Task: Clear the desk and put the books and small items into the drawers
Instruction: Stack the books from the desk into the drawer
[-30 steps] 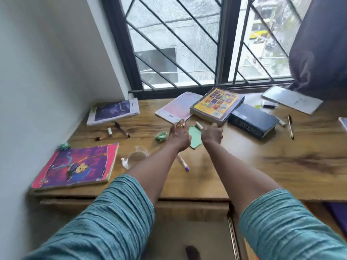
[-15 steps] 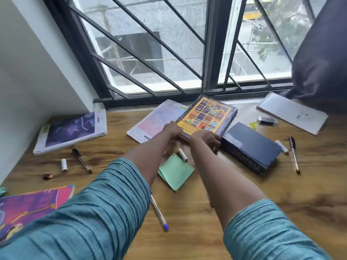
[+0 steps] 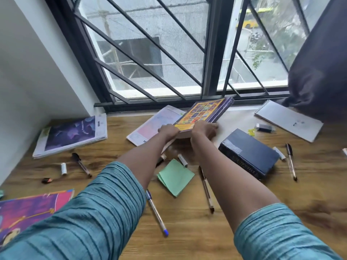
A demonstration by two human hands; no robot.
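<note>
**Yellow book comes up off the desk**

Half a second ago the yellow book (image 3: 203,112) lay flat. Now its near end is raised and it tilts, its far end low towards the back edge of the desk (image 3: 319,186), by the window. The left hand (image 3: 168,129) grasps its near left corner and the right hand (image 3: 203,128) clasps the near right corner, though that hand is blurred. I judge this to be the first book on its way to a drawer; none shows here.

The book is a thick, glossy softcover with a pale block of pages. Beside it lie a thin pink booklet (image 3: 155,122), a matte, heavy-looking dark blue hardback (image 3: 249,154), a square green note pad (image 3: 175,177) and slim plastic pens (image 3: 156,212) on the grained wood.
</note>
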